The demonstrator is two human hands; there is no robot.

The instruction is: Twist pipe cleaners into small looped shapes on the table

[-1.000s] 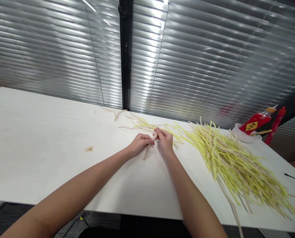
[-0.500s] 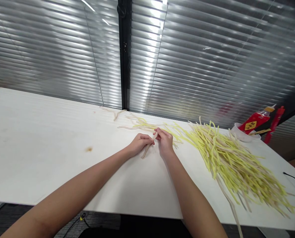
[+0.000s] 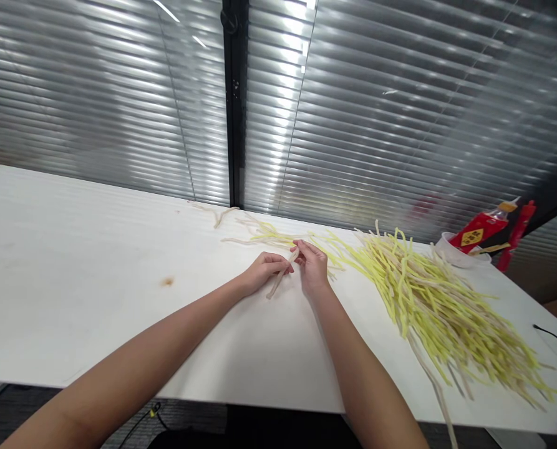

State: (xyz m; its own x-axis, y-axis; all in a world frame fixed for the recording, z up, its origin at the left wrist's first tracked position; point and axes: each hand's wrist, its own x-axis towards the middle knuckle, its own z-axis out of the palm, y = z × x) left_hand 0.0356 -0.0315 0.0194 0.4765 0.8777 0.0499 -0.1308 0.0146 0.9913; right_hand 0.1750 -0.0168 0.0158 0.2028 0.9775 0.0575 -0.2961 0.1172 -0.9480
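Note:
Between my two hands is a beige fuzzy pipe cleaner (image 3: 276, 284), bent or twisted, its lower end hanging down toward me. My left hand (image 3: 267, 272) pinches it around the middle with thumb and fingertips. At its upper end, my right hand (image 3: 312, 264) has thumb and forefinger closed on it. Exactly how the strand is folded inside the fingers is hidden. Just behind my hands, loose yellow and beige pipe cleaners (image 3: 272, 232) lie scattered on the white table (image 3: 95, 280).
A big heap of yellow and beige pipe cleaners (image 3: 437, 305) covers the right side; one strand hangs over the front edge. Behind it are a white bowl (image 3: 456, 254) and a red bottle (image 3: 479, 231). A black cable (image 3: 556, 338) lies far right. Glass with blinds (image 3: 376, 125) borders the table's back.
My fingers have shifted slightly on the beige pipe cleaner, and my left fingertips look a little more extended. Both hands stay in nearly the same place.

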